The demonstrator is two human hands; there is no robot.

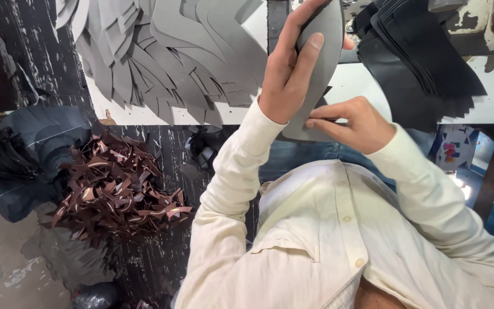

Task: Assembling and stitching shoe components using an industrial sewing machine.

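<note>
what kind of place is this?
Likely a shoe or leather-goods workshop: cut grey pieces fanned on the white bench, a stack of black pieces, brown offcuts heaped below.

The curved grey leather piece (321,63) is showing plain mid-grey, matching the heap of grey cut leather pieces (172,57) lying on the white tabletop (350,86). The stack of black leather pieces (418,57) is looking matte black. The pile of glossy brown leather scraps (115,189) is gleaming reddish brown. The cream button-up shirt (338,240) is appearing plain, unpatterned.

Grey piece (321,51) top cut off; left hand (290,68) covers its middle.
</note>
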